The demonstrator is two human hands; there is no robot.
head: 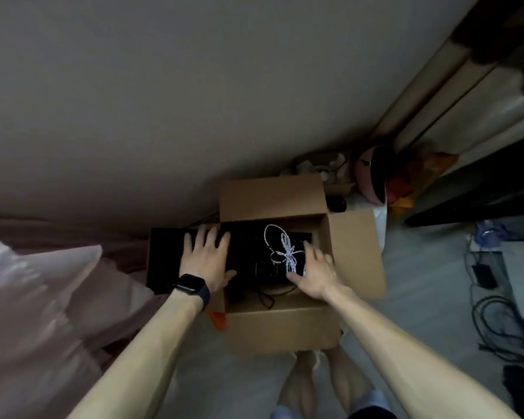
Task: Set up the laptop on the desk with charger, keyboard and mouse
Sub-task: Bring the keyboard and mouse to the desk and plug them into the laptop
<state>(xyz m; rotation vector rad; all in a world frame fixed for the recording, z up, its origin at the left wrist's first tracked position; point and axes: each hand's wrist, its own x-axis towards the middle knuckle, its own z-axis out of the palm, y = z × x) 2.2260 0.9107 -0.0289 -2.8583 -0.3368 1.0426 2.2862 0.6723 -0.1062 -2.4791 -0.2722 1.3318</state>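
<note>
At frame centre, the left hand [206,261] lies flat, fingers spread, on the keyboard [242,255] atop the box [282,328]; the right hand [313,272] pinches its end. The loose white cable [285,252] could snag or slide off when lifted.

black keyboard [242,252] | flat across open cardboard box [273,198] | white cable [285,252] bundled on top

Two bare forearms without sleeves, left hand [206,257] with a dark smartwatch [191,286] on a dark band at the wrist, right hand [313,272] unadorned, bare legs [321,385] at bottom centre, light blue shorts [372,402] hem
</note>
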